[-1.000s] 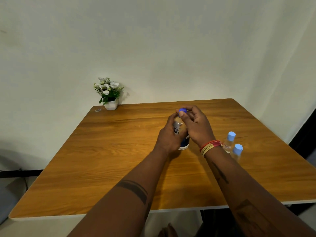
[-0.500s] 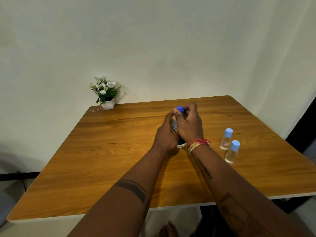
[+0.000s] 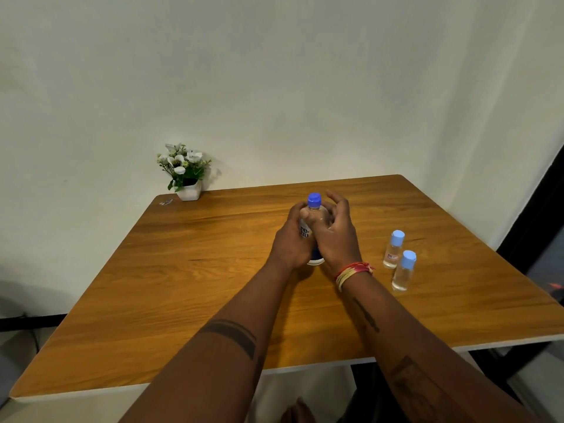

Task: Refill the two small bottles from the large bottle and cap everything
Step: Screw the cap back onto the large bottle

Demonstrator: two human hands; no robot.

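While upright mid-table (image 3: 183, 285), large bottle (image 3: 316, 215) mostly hidden: left hand (image 3: 291, 242) wrapped around its body, right hand (image 3: 335, 236) alongside with fingers loosely spread, contact impossible to judge. Blue cap (image 3: 314, 199) on, label cut to fragments. Two small bottles (image 3: 393, 250) (image 3: 404, 274) capped, right, well apart from hands.

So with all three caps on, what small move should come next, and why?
Probably let go: the left hand grips the large bottle, its blue cap seated, while the right hand is open beside it. Both small bottles stand capped.
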